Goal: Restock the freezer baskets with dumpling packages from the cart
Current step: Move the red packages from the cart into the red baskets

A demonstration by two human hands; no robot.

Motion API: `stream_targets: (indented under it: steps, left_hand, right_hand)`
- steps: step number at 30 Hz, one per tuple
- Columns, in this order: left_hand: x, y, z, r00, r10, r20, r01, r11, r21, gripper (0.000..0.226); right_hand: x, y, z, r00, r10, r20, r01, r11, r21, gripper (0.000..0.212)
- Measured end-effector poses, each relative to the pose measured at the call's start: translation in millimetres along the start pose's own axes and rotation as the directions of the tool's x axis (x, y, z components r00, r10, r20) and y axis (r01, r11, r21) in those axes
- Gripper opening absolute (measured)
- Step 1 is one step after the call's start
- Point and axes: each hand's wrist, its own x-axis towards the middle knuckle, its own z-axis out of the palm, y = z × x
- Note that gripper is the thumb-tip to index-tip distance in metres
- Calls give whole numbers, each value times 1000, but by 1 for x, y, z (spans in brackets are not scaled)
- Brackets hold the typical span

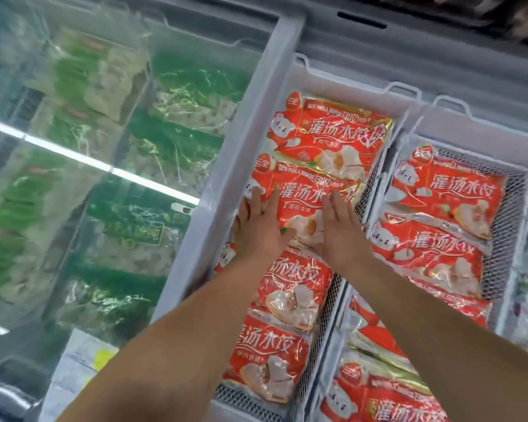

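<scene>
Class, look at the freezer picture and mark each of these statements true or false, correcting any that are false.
1. Both hands lie flat on a red package. True: the left hand and right hand press on the red package.
2. The left hand is lifting a green package. False: the green packages lie under the closed glass lid, untouched.
3. The basket under the hands holds red packages in a row. True.
4. The basket to the right holds no packages. False: it also holds red ones.
5. The fingers are curled in a fist. False: they are stretched out.
</scene>
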Motion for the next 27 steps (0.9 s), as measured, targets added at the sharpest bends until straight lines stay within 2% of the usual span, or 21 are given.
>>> stream_targets:
  steps: [5,8,13,17,20,27]
  left_hand:
    - [-14,7,-9,1000,-19,6,19,1000,-1,88]
    - [-42,14,-13,997,68,-42,-69,997,-22,84]
    - [-122,21,-28,967,194,-163,-220,962,-160,67]
    - [-194,10,-37,947,241,-210,-264,960,-89,52]
    - [-260,2,-33,923,292,-249,-311,950,-41,52]
    - [-411,-30,-19,892,165,-420,-226,969,-99,53]
  right_hand:
    - [-29,5,-23,997,-43,-68,47,997,57,99]
    - [-69,7,-39,997,-24,-72,32,993,113,90]
    - [-154,11,-50,988,-49,-145,55,998,41,67]
    - [-221,2,-43,990,-89,-109,89,996,-4,72]
    - [-274,-7,-32,977,-143,-158,139,990,-33,71]
    - [-392,-44,3,927,-244,-283,233,970,-73,61]
